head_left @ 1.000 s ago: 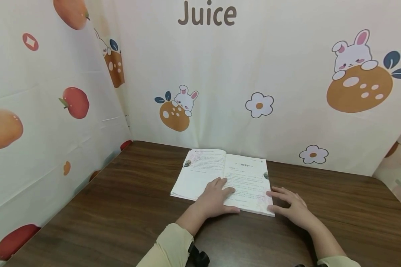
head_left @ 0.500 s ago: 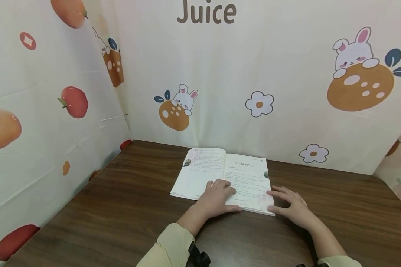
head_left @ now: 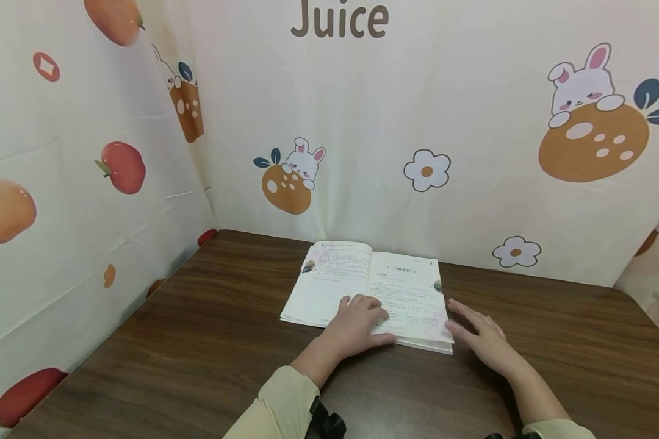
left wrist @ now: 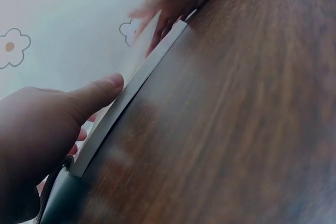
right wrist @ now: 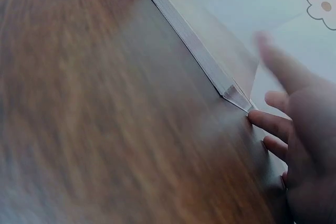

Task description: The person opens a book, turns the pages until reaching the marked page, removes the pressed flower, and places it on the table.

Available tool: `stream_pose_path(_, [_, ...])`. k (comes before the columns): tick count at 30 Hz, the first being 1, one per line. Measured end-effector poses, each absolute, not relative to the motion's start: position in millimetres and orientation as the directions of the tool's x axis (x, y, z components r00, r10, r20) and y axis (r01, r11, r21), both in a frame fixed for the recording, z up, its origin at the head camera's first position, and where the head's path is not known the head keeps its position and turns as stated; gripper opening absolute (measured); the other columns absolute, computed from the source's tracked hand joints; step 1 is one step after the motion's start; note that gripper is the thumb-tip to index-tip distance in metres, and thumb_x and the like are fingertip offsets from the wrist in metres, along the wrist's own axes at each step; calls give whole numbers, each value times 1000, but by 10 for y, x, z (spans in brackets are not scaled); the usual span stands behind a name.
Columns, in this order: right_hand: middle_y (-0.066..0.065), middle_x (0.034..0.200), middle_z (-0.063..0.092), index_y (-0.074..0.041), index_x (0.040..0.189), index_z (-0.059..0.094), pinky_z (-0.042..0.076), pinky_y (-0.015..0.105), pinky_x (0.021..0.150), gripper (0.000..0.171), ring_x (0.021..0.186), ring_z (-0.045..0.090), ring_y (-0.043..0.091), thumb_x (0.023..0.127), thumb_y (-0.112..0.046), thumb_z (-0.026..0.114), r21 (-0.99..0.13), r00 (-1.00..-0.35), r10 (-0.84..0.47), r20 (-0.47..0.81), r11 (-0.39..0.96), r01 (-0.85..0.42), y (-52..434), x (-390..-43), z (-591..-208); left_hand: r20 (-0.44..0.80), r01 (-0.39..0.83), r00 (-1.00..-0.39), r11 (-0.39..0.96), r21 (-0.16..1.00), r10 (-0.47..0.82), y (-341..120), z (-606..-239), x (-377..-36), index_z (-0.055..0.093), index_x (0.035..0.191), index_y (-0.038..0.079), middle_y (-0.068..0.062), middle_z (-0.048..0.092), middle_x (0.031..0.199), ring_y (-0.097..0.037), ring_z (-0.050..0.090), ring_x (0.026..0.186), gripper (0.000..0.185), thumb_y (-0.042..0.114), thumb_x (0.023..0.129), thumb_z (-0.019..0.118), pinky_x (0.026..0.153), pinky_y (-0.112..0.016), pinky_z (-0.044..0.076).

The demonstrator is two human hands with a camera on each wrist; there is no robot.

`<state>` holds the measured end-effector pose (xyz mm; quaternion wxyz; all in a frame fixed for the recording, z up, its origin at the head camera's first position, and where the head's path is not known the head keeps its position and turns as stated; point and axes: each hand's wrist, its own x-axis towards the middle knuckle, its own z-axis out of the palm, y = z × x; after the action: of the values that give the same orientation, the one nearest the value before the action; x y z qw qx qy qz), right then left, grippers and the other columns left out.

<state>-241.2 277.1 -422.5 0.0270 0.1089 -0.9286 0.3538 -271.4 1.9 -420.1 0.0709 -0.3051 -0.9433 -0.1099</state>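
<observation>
- open book lies flat on the tabletop.
- left hand presses its pages, fingers relaxed.
- right hand, released, touches the lower right corner; no page lifted yet.

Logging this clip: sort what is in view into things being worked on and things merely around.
In use: open book; left hand pressing its pages; right hand at its right edge.
Merely around: wooden table; printed cloth backdrop.

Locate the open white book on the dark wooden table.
In the head view the open white book lies on the dark wooden table just left of centre, near the printed backdrop; the left hand rests on it, the right hand at its right corner.
</observation>
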Motion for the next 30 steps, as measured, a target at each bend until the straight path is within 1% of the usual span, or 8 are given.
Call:
stream_pose_path(3, [26, 140, 35, 1, 139, 37, 3, 65, 99, 57, 129, 21, 49, 98, -40, 36, -673, -976, -175, 131, 707, -217, 2773, -2408, -4213, 218, 595, -801, 783, 180, 558, 22, -4198, -2710, 67, 107, 28, 6, 55, 119, -15, 45, 115, 41, 60, 84, 53, 96, -47, 30])
stream_pose_path(5, [28, 139, 35, 2, 137, 40, 4, 64, 100, 55, 130, 21, 49, 100, -38, 33, -676, -976, -172, 132, 705, -216, 2774, -2404, -4210, 253, 602, -793, 776, 186, 554, 22, -4193, -2708, 68, 104, 28, 8, 57, 114, -13, 48, 112, 34, 53, 87, 54, 96, -48, 32])
stream_pose_path(7, [28, 138, 37, 1, 135, 43, 4, 65, 99, 52, 130, 22, 49, 99, -37, 36, -662, -974, -179, 137, 715, -225, 2777, -2401, -4214, 307, 605, -785, 772, 193, 538, 21, -4187, -2708, 70, 102, 26, 9, 61, 109, -12, 52, 107, 27, 45, 90, 55, 94, -47, 35])
stream_pose_path(11, [28, 137, 39, -4, 133, 48, 5, 65, 99, 50, 130, 22, 48, 95, -38, 48, -630, -972, -190, 138, 740, -234, 2786, -2406, -4229, 434, 606, -761, 767, 211, 482, 20, -4182, -2731, 72, 96, 20, 9, 67, 95, -9, 59, 92, 19, 32, 90, 58, 84, -34, 43])
stream_pose_path(14, [25, 137, 40, -8, 132, 50, 5, 65, 99, 52, 130, 23, 48, 90, -39, 56, -617, -968, -203, 145, 746, -249, 2799, -2418, -4248, 496, 601, -751, 762, 241, 436, 17, -4182, -2746, 73, 90, 17, 8, 68, 88, -8, 61, 84, 17, 28, 89, 60, 76, -27, 45])
stream_pose_path(20, [23, 137, 42, -9, 130, 52, 5, 65, 99, 56, 130, 23, 47, 85, -39, 63, -605, -963, -220, 152, 750, -267, 2814, -2430, -4284, 537, 579, -765, 746, 330, 356, -4, -4183, -2741, 72, 83, 15, 7, 67, 83, -9, 60, 78, 14, 23, 85, 61, 71, -24, 47])
stream_pose_path(25, [22, 137, 42, -8, 130, 52, 5, 65, 99, 57, 130, 22, 47, 84, -41, 64, -601, -964, -219, 150, 754, -264, 2811, -2435, -4289, 557, 557, -784, 706, 438, 274, -50, -4174, -2733, 70, 80, 13, 6, 66, 81, -10, 60, 78, 12, 21, 83, 61, 70, -25, 48])
stream_pose_path(30, [22, 137, 42, -9, 130, 52, 5, 65, 100, 58, 131, 22, 46, 84, -41, 64, -594, -966, -212, 151, 762, -260, 2809, -2440, -4277, 517, 481, -850, 546, 686, 100, -120, -4160, -2776, 67, 78, 10, 4, 63, 77, -13, 58, 75, 9, 18, 82, 62, 71, -29, 48])
